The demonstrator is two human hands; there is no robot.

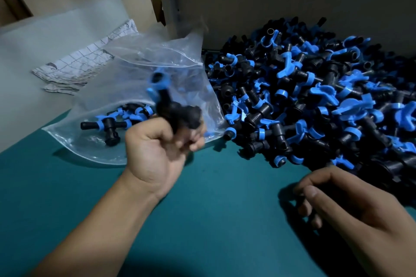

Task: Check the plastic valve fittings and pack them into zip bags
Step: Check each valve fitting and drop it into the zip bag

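Observation:
My left hand (155, 146) grips a black valve fitting with a blue handle (173, 105), held up and blurred in front of a clear zip bag (126, 87). The bag lies open on the green table and holds several fittings (112, 123) near its bottom left corner. A large heap of black and blue fittings (304, 96) covers the right side of the table. My right hand (351, 204) hovers low over the table at the heap's near edge, fingers loosely curled, holding nothing I can see.
The green table top (225, 220) runs across the front. A cardboard wall (292, 7) stands behind the heap. A stack of clear bags (45, 40) and a checked cloth (85, 60) lie at the back left.

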